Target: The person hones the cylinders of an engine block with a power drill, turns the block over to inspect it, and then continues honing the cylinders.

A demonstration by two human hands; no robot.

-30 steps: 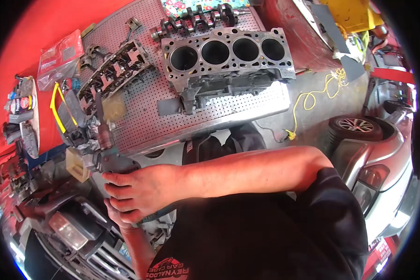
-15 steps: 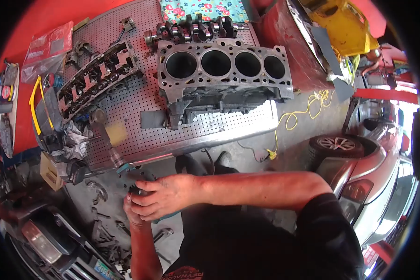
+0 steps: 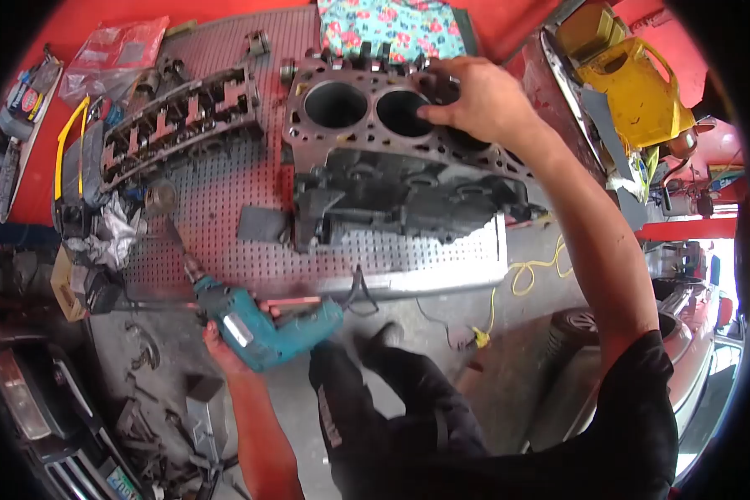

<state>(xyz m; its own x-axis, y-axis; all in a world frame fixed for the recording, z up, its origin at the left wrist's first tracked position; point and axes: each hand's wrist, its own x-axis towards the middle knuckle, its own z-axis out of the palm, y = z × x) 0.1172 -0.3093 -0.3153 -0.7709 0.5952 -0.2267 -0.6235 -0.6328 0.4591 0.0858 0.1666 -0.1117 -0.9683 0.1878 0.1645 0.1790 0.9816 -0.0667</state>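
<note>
My left hand [image 3: 218,340] is wrapped around the body of a teal power drill [image 3: 254,329], which I hold below the front edge of the workbench. The drill's metal chuck [image 3: 194,269] points up and left, overlapping the bench top near a piston [image 3: 161,200]. Over the engine block [image 3: 296,129] reaches my right hand [image 3: 483,100], thumb and fingers apart. Its thumb lies at the rim of the second cylinder bore [image 3: 402,115], while the fingers are by the block's far edge. The hand and forearm cover most of the bores to the right.
A cylinder head [image 3: 179,125] lies on the perforated bench [image 3: 217,212], left of the block. Behind the block are a crankshaft [image 3: 375,57] and a flowered cloth [image 3: 392,25]. Crumpled paper [image 3: 112,233] is at the left. A yellow cord [image 3: 521,279] runs across the floor.
My hands were together below the bench; now they are apart. My right hand has moved up and right to the block, and the drill shows fully in my left hand.
</note>
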